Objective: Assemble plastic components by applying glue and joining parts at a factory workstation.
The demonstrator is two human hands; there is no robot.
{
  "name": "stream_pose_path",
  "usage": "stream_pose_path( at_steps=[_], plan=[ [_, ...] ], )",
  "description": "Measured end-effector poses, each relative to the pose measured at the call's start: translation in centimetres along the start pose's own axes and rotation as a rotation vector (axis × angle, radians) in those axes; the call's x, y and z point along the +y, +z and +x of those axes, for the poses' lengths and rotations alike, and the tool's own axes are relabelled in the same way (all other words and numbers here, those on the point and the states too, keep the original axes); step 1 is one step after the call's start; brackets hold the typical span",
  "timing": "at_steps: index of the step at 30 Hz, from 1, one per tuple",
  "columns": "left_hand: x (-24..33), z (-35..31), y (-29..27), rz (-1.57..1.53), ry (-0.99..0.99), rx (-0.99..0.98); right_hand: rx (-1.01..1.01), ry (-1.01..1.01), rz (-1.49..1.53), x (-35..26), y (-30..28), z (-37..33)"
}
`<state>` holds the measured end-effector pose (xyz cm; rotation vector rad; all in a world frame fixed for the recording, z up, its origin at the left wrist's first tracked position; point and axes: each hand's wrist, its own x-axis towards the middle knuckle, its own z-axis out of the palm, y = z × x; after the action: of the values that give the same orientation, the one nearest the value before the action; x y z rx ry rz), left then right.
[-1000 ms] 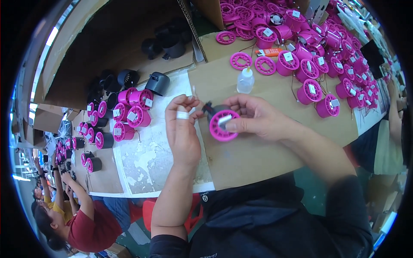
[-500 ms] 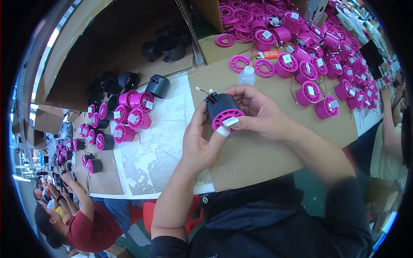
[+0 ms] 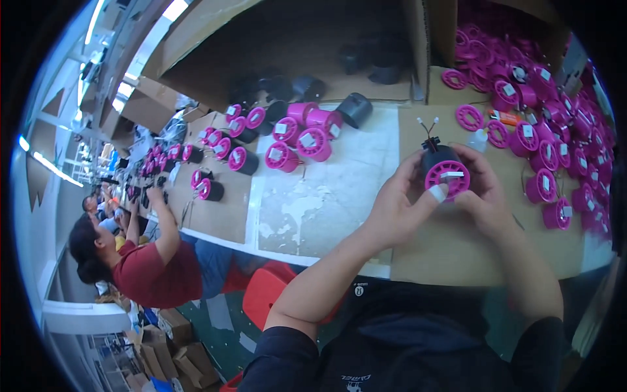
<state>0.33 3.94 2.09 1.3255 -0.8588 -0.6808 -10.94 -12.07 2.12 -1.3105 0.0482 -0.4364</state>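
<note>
Between my two hands is a black cylindrical housing point(image 3: 432, 157) with a pink slotted end point(image 3: 447, 189) facing me. Across that end sits a small white tab point(image 3: 450, 175). Thin wires with white plugs point(image 3: 428, 126) stick up from the housing's top. My left hand point(image 3: 395, 212) wraps its left side, its thumb, bound in white tape, touching the lower pink rim. My right hand point(image 3: 488, 199) is curled round the right side, thumb near the rim's lower right. Behind the right fingers stands a clear squeeze bottle point(image 3: 478, 140), partly hidden.
Pink slotted parts point(image 3: 541, 185) with white tabs pile up at the right. Loose pink rings point(image 3: 469, 117) lie by an orange packet point(image 3: 505, 117). Pink cylinders point(image 3: 314, 144) and black housings point(image 3: 242, 161) stand left. A cardboard box point(image 3: 294, 49) is behind; a co-worker in red point(image 3: 157, 271) sits left.
The view has swung left, so the scene shifts right in it. The pink end now faces me more squarely, and my right thumb has moved off the white tab to the rim.
</note>
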Motion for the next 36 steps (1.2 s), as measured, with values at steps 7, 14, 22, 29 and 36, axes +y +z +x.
stream_pose_path(
  at_steps=[7,14,22,29,36],
  plan=[
    [2.0,-5.7,-5.3,-0.126,-0.094,0.455,-0.108,0.189,-0.140,0.4,0.3,-0.7],
    [2.2,-11.0,-15.5,-0.135,-0.103,0.871,-0.175,0.252,-0.383,-0.9,1.0,-0.2],
    [0.4,-11.4,-23.7,0.093,-0.162,1.094,-0.181,0.217,-0.436,-0.4,1.0,0.0],
    [0.8,-6.6,-13.2,0.828,0.042,0.815,-0.210,0.148,-0.487,0.5,0.6,-0.1],
    [-1.1,-0.8,-11.9,1.321,0.080,0.623,-0.221,0.030,-0.567,0.8,0.2,-0.4]
  ],
)
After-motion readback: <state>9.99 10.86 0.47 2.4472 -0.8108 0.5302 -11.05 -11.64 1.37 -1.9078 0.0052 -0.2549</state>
